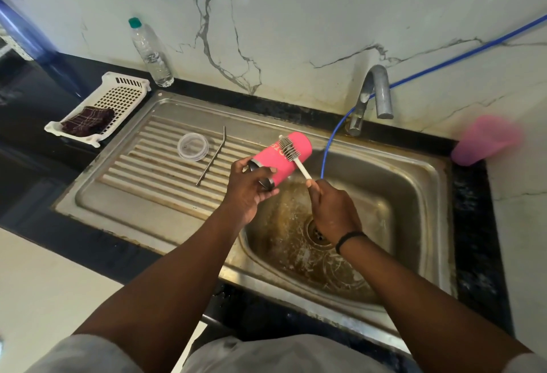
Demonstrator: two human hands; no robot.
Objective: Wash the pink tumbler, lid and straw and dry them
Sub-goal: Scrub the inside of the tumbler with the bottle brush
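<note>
While the tumbler (pixel 288 155) is held tilted at frame centre, above the left edge of the sink (pixel 414 195) basin, scrubbing of its outside is under way. The left hand (pixel 248 192) grips the steel open end with curled fingers; the pink closed end points toward the upper right. The right hand (pixel 330 210) is wrapped around the white handle of the brush (pixel 291 150), whose bristles lie against the pink wall.

Status of the 3 items, as judged from this view:
1. Tumbler: outside being brushed. Whether the inside is done cannot be told.
2. Lid (pixel 193 146): lying on the drainboard, left of centre, untouched by either hand.
3. Straw (pixel 211 156): lying just beside the lid, to its right, also untouched.

No water runs from the tap (pixel 374 94), upper right, so rinsing is likely still to come. A dark cloth (pixel 88 121) lies in the white tray (pixel 127 90) at upper left; drying has apparently not begun. Roughly the first third is in progress.
</note>
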